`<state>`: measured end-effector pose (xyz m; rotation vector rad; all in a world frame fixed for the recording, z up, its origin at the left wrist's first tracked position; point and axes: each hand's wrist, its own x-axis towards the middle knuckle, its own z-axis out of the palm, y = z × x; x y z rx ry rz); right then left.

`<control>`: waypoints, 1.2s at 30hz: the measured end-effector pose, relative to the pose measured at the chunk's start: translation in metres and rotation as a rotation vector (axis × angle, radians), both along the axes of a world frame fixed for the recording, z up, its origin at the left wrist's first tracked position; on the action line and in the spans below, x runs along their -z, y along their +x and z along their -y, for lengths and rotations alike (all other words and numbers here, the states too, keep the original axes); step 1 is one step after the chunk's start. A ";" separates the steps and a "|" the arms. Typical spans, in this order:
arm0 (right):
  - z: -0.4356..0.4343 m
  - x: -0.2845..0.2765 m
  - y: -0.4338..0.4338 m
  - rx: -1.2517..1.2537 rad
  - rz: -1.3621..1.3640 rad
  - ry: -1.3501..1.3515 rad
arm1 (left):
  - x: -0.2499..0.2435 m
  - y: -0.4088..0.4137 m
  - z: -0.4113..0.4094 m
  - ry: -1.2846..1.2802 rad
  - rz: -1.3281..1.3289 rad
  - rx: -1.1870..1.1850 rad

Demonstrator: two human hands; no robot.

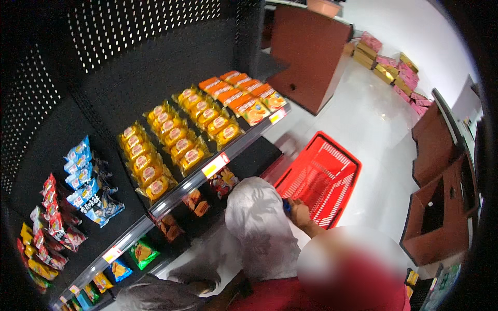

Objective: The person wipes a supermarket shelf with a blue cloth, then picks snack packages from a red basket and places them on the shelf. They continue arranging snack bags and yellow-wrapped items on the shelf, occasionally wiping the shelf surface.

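Note:
My right hand [301, 213] is beside my grey-trousered knee [255, 206], in front of the red plastic shopping basket [346, 186]. Its fingers curl around a small blue object [287, 206], mostly hidden by the knee. My left hand is out of view. The basket stands on the floor to the right of the shelf, and no goods show in its visible part. Left of my knees, a black shelf [113, 171] carries rows of yellow wrapped cakes [175, 134] and orange boxes [241, 97] with fruit pictures.
Blue snack bags [99, 206] and red snack bags [64, 233] stand farther left. Below the shelf's price rail [186, 186] is a lower tier with a green packet [143, 252]. Brown wooden counters [307, 54] flank the tiled floor [373, 128]. Pink and gold boxes [404, 76] lie by the wall.

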<state>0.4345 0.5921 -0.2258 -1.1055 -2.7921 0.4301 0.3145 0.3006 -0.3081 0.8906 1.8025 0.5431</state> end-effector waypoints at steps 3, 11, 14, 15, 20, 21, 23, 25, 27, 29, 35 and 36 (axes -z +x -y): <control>-0.001 0.011 0.004 0.048 -0.026 -0.028 | 0.007 -0.005 -0.011 -0.008 0.041 0.006; -0.019 0.077 0.046 0.019 -0.001 0.011 | 0.003 -0.018 -0.033 -0.034 0.145 -0.048; -0.024 0.079 0.044 0.025 0.014 0.036 | 0.002 -0.021 -0.041 -0.030 0.146 -0.061; -0.023 0.080 0.049 0.034 0.016 0.042 | 0.001 -0.021 -0.046 -0.028 0.144 -0.052; -0.036 0.090 0.046 -0.033 -0.022 0.079 | 0.003 -0.009 -0.052 0.000 0.088 -0.092; -0.038 0.091 0.045 -0.046 -0.034 0.078 | 0.003 -0.006 -0.053 0.003 0.073 -0.104; -0.042 0.096 0.046 -0.081 -0.051 0.080 | -0.002 0.006 -0.053 -0.001 0.049 -0.120; -0.045 0.099 0.043 -0.101 -0.072 0.081 | -0.005 0.014 -0.054 0.000 0.027 -0.124; -0.050 0.104 0.037 -0.133 -0.088 0.077 | -0.009 0.019 -0.050 -0.003 0.002 -0.142; -0.056 0.115 0.030 -0.152 -0.107 0.072 | -0.011 0.025 -0.052 -0.002 -0.017 -0.136; -0.092 0.172 0.014 -0.232 -0.162 0.038 | -0.021 0.029 -0.065 -0.012 -0.052 -0.079; -0.100 0.185 0.014 -0.236 -0.181 0.036 | -0.024 0.027 -0.074 -0.008 -0.062 -0.053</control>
